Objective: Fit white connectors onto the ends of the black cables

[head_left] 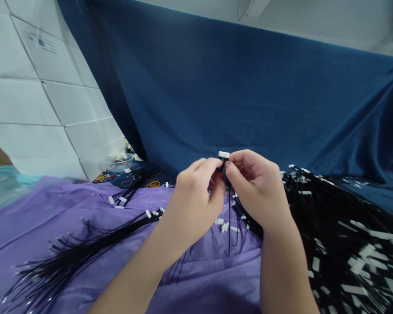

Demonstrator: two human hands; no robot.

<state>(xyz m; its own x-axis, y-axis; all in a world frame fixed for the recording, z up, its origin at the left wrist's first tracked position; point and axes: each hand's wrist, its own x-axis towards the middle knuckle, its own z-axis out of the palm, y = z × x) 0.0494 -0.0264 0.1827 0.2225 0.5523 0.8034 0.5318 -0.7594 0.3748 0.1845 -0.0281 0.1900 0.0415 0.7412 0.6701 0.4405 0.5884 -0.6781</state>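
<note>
My left hand (199, 187) and my right hand (255, 183) meet in the middle of the head view, raised above a purple sheet. Between their fingertips is a wire harness with a white connector (224, 155) at its top. Both hands are closed, thumb and fingers pinching the black wires just below that connector. Loose black wires (229, 231) hang down from the grip. Just beneath, several small white connectors (225, 226) lie on the purple sheet (212, 270). The fingertips partly hide where the wires enter the connector.
A bundle of black wires (94, 246) lies at left. A large heap of black wires with white connectors (356, 244) covers the right. Behind stand a clear bowl (118, 161) of white parts and yellow rubber bands (154, 184). A blue curtain (242, 87) closes off the back; white boxes (26, 100) stand left.
</note>
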